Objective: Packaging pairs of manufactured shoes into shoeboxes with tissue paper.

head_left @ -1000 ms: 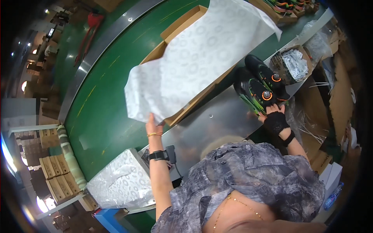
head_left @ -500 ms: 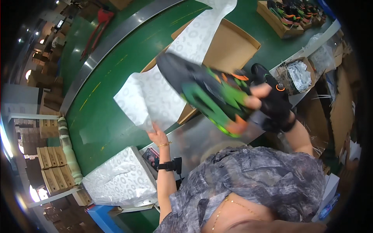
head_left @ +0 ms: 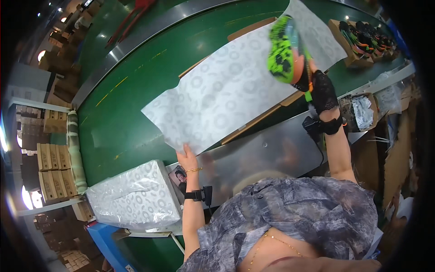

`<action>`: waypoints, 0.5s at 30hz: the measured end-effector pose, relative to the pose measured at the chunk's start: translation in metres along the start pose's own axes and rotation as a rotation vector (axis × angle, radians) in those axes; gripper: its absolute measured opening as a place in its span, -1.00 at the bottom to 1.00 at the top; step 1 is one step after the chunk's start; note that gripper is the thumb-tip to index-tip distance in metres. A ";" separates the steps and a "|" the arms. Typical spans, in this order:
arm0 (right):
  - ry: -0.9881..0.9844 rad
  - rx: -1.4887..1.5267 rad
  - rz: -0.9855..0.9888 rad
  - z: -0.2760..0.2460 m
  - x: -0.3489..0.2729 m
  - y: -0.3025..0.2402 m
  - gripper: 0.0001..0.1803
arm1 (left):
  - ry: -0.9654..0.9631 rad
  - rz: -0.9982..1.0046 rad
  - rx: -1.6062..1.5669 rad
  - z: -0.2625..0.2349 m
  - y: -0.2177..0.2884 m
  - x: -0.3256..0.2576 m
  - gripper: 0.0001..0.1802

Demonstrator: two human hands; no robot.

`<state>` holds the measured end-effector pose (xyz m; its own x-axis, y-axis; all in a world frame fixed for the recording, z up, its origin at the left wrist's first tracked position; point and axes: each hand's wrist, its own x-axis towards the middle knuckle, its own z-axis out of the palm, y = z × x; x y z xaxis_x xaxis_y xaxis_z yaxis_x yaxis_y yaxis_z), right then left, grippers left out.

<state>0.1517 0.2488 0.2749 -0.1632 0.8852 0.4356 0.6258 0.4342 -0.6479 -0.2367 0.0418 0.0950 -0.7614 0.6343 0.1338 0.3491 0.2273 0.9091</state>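
A broad sheet of white tissue paper [head_left: 217, 90], printed with pale grey rings, lies across an open brown cardboard shoe box [head_left: 260, 119], hiding most of it. My left hand [head_left: 187, 158] pinches the paper's near left corner. In my right hand [head_left: 321, 86], which wears a black lace glove, is a sports shoe [head_left: 281, 56], held tilted above the paper's right part. Its bright green and black sole faces left, and orange shows near my fingers. The shoe is partly blurred, and its upper is mostly hidden.
Under the box runs a green belt [head_left: 122, 122] beside a metal ledge [head_left: 253, 154]. At left lies a plastic-wrapped stack of printed paper [head_left: 136, 195]. Several shoes fill a carton [head_left: 349, 56] at far right; a small box [head_left: 362, 113] holds crumpled silvery material.
The tissue paper has spread over the open box. My right hand has carried the shoe away to the far right and turned its sole into view. My left hand stays on the paper corner.
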 end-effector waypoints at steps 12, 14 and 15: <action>-0.648 0.351 0.219 0.227 -0.053 -0.070 -0.85 | -0.055 0.472 0.105 -0.002 0.118 0.003 -0.58; -0.836 0.623 0.532 0.237 -0.059 -0.074 -0.84 | -0.222 0.693 0.227 0.022 0.139 0.004 -0.55; -0.893 0.271 -0.136 0.271 -0.067 -0.029 -0.79 | -0.317 0.704 0.222 0.044 0.152 0.000 -0.56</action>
<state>-0.0623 0.2220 0.0954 -0.8162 0.5757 -0.0494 0.3781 0.4675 -0.7990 -0.1596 0.1088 0.2155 -0.1426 0.8554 0.4979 0.8154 -0.1837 0.5490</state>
